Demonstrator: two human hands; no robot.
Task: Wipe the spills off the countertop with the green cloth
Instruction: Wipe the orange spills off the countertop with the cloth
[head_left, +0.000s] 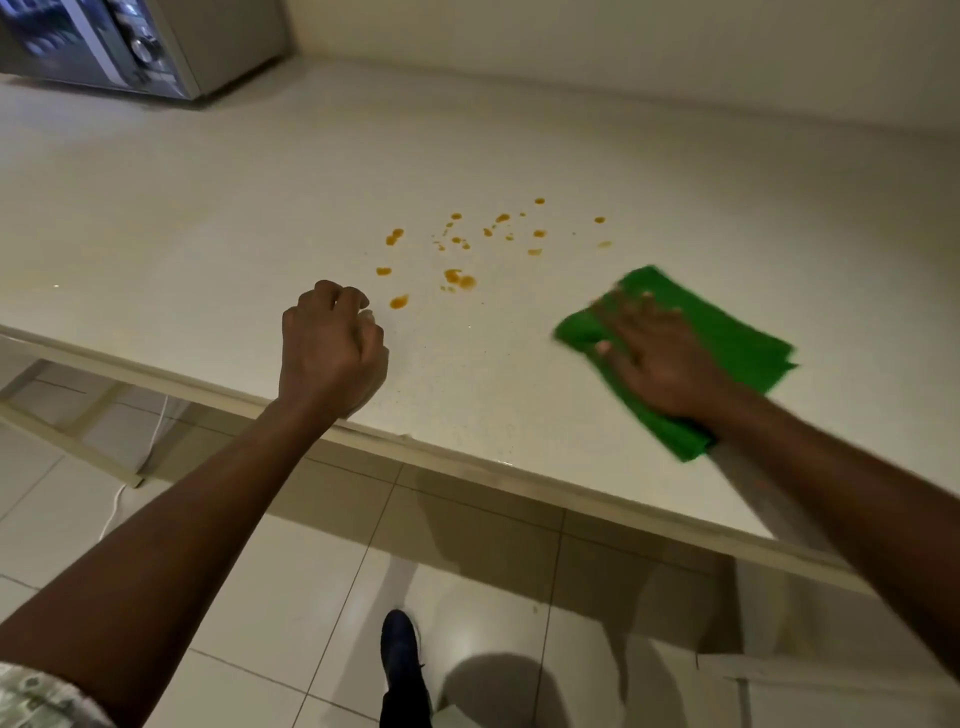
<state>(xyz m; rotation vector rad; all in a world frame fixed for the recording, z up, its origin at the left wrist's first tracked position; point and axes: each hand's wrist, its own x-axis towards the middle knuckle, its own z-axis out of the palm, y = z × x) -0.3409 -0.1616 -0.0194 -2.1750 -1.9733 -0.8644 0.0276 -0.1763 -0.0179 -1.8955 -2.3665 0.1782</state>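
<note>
The right hand (657, 358) is lying flat, fingers spread, pressing on the one green cloth (727, 332) on the countertop (208, 218). The left hand (332, 348) is curling into a loose fist, holding nothing, probably resting near the edge. Roughly twenty orange spills (457, 278) are sitting between the hands, just beyond them.

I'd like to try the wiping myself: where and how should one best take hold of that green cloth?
Probably from above, palm flat on its middle. The green cloth lies flat on the countertop, so there is no raised edge to pinch; the right hand already lies spread on it. The orange spills lie to its left, so pushing that way should suit.
</note>
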